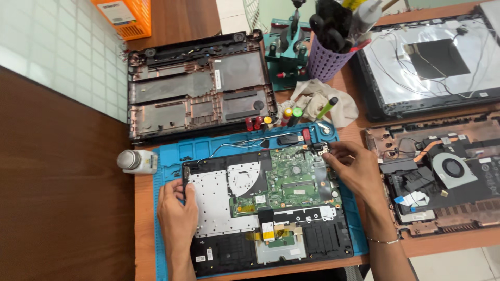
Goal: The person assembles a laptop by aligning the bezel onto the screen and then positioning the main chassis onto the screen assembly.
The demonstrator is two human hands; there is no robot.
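At the bottom centre of the frame an opened laptop (271,213) lies on a blue mat (161,218), its green board (291,179) and a silver plate (213,200) bare. The left hand (177,208) rests on the laptop's left side, fingers pinched on the black hinge (185,174) at that upper corner. The right hand (354,169) is at the upper right corner, fingertips closed on the other hinge (319,149); a thin bracelet (383,241) sits on that wrist.

Just left of the mat stands a small white bottle (136,161). At the right edge lies a second opened laptop base (442,177) with a round fan (453,169).

Along the mat's upper edge lies a row of screwdrivers (271,122) with red, yellow and green caps, and next to them a crumpled cloth (317,101). Above the mat, in the upper middle, lies an empty black bottom cover (200,86). To its right stands a purple holder (325,62) stuffed with tools, then a screen lid (432,62) with loose wires in the upper right. An orange crate (127,18) sits in the upper left
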